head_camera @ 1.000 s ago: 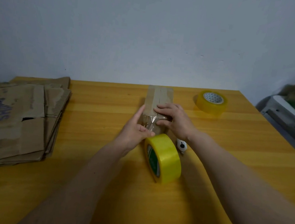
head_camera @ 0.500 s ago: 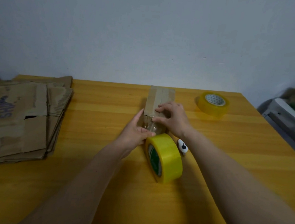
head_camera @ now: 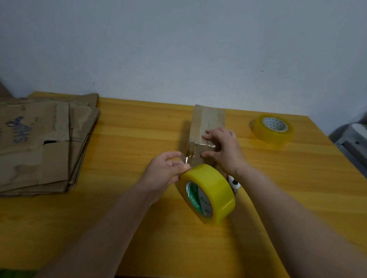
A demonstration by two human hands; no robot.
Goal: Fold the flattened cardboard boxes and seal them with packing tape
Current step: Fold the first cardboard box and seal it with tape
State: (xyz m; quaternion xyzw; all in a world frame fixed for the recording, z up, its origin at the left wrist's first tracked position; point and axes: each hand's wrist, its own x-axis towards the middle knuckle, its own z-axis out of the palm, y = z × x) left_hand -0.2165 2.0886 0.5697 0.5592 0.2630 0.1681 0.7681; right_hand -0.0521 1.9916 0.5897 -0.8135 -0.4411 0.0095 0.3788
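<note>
Small folded brown cardboard box (head_camera: 208,127) sits mid-desk, far side. Right hand (head_camera: 222,147) grips its near end, fingers curled over the top, thumb on the front face. Left hand (head_camera: 166,174) pinches the clear tape strip (head_camera: 187,160) running from the upright yellow packing tape roll (head_camera: 207,195) just in front of the box. To do it well: keep the strip taut, centre it on the flap seam, press down before cutting; slack likely wrinkles. Small white cutter (head_camera: 234,183) lies beside the roll. Stack of flattened brown cardboard boxes (head_camera: 29,143) left. Second yellow tape roll (head_camera: 272,129) lies flat, far right. Orange wooden desk (head_camera: 125,233), plain grey-white wall (head_camera: 186,39) behind.
</note>
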